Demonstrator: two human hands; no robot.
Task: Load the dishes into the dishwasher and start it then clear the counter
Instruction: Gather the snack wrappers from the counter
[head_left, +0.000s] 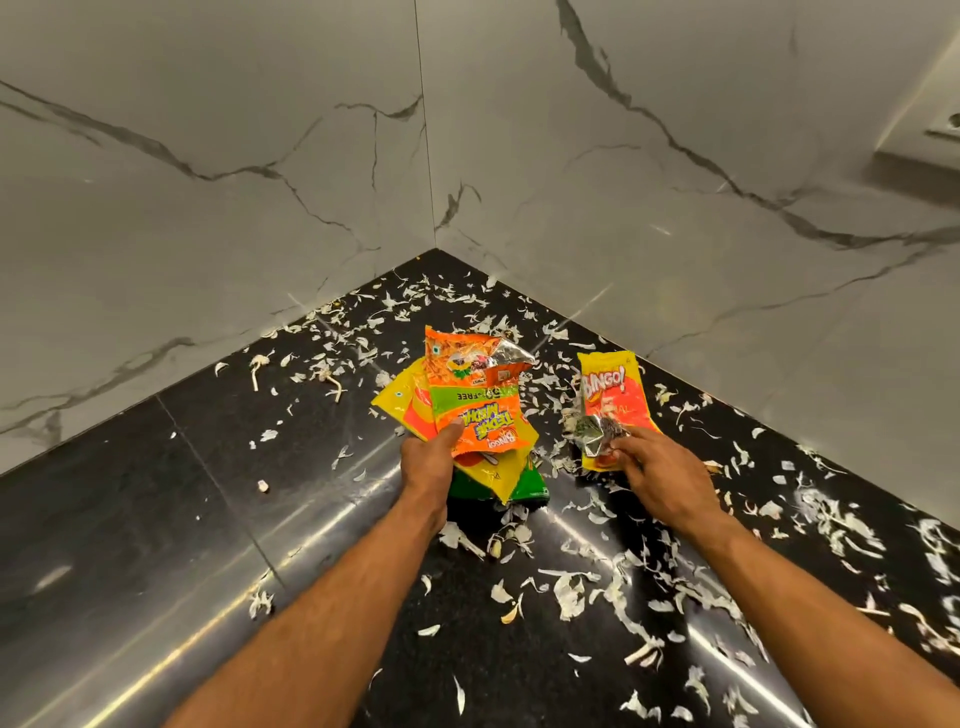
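While left hand (428, 457) grips stacked wrappers (470, 410), right hand (657, 467) fingers (626, 441) pinch yellow wrapper (615, 400), on counter (156, 519)

Pretty bright, even light from overhead. Long glare streaks across the glossy black bench (156, 519), w/ soft shadows under the arms. Wide-angle lens bends the edges; scraps at far right look smeared.

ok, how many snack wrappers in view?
At least 4. Left hand holds a stack: orange wrapper on top, two yellow wrappers under it, green wrapper at the bottom; more may be hidden. Right hand pinches a yellow-red wrapper on the counter.
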